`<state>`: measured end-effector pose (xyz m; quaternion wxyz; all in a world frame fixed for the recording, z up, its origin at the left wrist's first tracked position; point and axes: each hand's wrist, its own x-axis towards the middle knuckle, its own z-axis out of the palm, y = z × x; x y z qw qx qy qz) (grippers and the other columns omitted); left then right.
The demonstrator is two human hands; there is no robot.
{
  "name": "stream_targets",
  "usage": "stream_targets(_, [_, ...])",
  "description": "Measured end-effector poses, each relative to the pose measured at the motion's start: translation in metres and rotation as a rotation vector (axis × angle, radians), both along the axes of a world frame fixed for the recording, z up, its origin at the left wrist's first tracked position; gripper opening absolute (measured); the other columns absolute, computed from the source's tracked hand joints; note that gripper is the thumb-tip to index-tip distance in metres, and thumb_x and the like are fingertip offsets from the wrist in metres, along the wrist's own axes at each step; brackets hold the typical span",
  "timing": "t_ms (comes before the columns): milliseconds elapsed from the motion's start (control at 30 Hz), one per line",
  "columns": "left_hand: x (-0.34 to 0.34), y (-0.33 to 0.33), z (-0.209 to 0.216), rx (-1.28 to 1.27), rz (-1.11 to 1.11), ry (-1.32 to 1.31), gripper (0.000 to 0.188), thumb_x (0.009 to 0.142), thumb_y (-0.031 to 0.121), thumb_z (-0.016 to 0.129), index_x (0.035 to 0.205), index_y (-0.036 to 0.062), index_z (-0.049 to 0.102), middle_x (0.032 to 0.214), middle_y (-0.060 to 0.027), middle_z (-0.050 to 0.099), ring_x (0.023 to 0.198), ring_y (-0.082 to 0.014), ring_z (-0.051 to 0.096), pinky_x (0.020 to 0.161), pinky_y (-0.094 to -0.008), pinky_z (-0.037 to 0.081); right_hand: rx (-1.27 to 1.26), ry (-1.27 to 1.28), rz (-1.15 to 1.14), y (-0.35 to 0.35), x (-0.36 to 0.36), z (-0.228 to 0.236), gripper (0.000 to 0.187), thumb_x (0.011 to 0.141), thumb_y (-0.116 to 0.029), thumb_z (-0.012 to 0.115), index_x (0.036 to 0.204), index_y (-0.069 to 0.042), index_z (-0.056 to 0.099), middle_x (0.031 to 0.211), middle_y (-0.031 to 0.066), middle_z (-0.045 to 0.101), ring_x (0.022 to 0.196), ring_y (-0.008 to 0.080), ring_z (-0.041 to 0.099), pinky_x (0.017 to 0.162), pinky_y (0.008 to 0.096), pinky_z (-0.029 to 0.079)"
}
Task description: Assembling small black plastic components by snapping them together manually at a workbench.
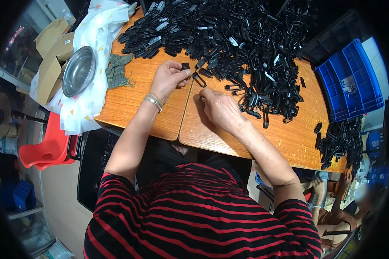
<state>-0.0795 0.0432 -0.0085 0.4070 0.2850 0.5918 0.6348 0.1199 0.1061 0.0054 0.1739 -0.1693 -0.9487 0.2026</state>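
Observation:
A small black plastic piece (185,66) is pinched between the thumb and fingers of my left hand (170,79), above the tabletop. To its right lies the tip of a narrow, open black plastic frame (199,80). The fingers of my right hand (220,108) are curled closed at the frame's near end and appear to grip it; the fingertips are partly hidden. Just beyond both hands spreads a large heap of similar black plastic parts (212,39), and several loose ones lie by my right hand.
A wooden table (160,118) has a seam down its middle. On the left are a grey knitted cloth (118,71), a metal bowl (79,71) and a red chair (45,149). A blue crate (352,82) stands right, and another person (339,216) sits at lower right.

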Motion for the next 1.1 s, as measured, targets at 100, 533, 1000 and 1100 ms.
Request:
stream_targets(100, [0.008, -0.012, 0.000, 0.070, -0.016, -0.072, 0.030, 0.085, 0.013, 0.074, 0.106, 0.0050, 0.055, 0.077, -0.0005, 0.062, 0.062, -0.0070, 0.061, 0.054, -0.0177, 0.048, -0.044, -0.010, -0.015, 0.006, 0.002, -0.008, 0.014, 0.088, -0.010, 0.061, 0.098, -0.001, 0.059, 0.089, 0.0214, 0.063, 0.076, 0.0398, 0.064, 0.064, 0.0452, 0.052])
stream_targets(533, [0.021, -0.030, 0.002, 0.084, -0.101, -0.251, 0.034, 0.094, 0.019, 0.064, 0.125, 0.0072, 0.057, 0.080, 0.0060, 0.057, 0.064, -0.0042, 0.056, 0.057, -0.0162, 0.045, -0.059, -0.007, -0.130, 0.005, 0.021, 0.006, 0.023, 0.085, -0.020, 0.070, 0.098, -0.002, 0.066, 0.093, 0.0150, 0.059, 0.080, 0.0343, 0.065, 0.070, 0.0411, 0.054])
stream_targets(1000, [0.045, -0.029, -0.009, 0.159, -0.206, -0.193, 0.037, 0.089, 0.007, 0.068, 0.124, 0.0017, 0.057, 0.089, 0.0005, 0.064, 0.072, -0.0053, 0.059, 0.065, -0.0172, 0.048, -0.351, 0.268, -0.246, -0.001, -0.001, 0.008, 0.018, 0.086, -0.006, 0.068, 0.099, 0.001, 0.058, 0.080, 0.0080, 0.062, 0.068, 0.0135, 0.062, 0.061, 0.0273, 0.050])
stream_targets(1100, [0.043, -0.032, -0.009, 0.169, -0.256, -0.211, 0.031, 0.092, 0.008, 0.065, 0.121, 0.0008, 0.058, 0.093, -0.0006, 0.065, 0.075, -0.0053, 0.060, 0.068, -0.0180, 0.049, -0.391, 0.333, -0.224, -0.008, -0.003, 0.003, 0.019, 0.086, -0.005, 0.068, 0.102, 0.001, 0.059, 0.078, 0.0042, 0.062, 0.070, 0.0090, 0.061, 0.061, 0.0237, 0.049])
